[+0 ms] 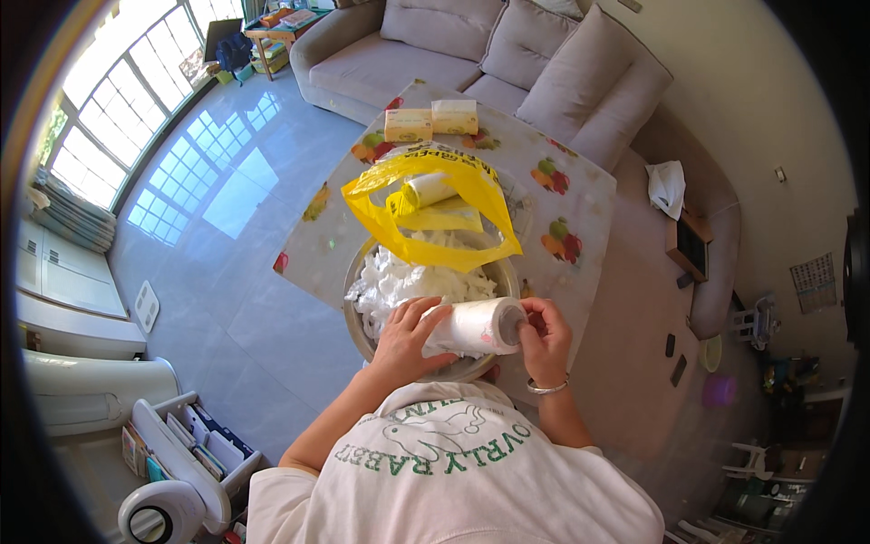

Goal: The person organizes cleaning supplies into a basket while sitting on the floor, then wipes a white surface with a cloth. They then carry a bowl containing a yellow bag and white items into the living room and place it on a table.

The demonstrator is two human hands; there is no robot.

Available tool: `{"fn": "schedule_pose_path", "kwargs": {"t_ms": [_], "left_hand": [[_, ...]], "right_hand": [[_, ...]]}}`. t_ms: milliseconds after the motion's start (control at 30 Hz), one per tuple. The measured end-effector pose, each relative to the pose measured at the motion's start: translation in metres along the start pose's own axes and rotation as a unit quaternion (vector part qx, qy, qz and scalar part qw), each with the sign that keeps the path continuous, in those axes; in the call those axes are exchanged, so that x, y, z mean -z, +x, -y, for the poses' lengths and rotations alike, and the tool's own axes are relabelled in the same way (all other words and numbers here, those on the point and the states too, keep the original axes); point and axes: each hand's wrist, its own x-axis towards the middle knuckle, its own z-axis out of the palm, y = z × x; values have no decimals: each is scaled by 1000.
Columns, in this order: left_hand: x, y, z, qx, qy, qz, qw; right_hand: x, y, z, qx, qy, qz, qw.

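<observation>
A thick roll of white, filmy plastic [469, 328] lies across the near part of a round metal basin [351, 319]. My left hand [406, 338] rests with spread fingers on the roll's left end. At its right end, the fingers of my right hand [544, 334] are bent against the grey core. Crumpled white material [414, 275] fills much of the basin. Beyond and partly over the basin stands a yellow plastic bag [469, 255], its mouth wide, with a smaller white roll [429, 190] inside.
The table wears a fruit-print cover [584, 197]. Two tissue packs, one at the left [408, 126] and one at the right [455, 117], sit near its far corner. A grey sofa [401, 61] stands beyond. A storage cart [197, 449] is on the floor at lower left.
</observation>
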Motion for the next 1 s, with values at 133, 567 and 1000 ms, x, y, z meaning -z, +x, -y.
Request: {"fn": "schedule_pose_path", "kwargs": {"t_ms": [133,567,1000], "left_hand": [[13,19,-8,-5,-12,-11,1000],[66,111,19,49,300,28,952],[34,95,139,197,-4,-378,905]], "right_hand": [[-8,14,5,-63,135,-29,988],[-46,91,-7,179,-258,-123,941],[-53,169,-29,104,-211,-112,965]]}}
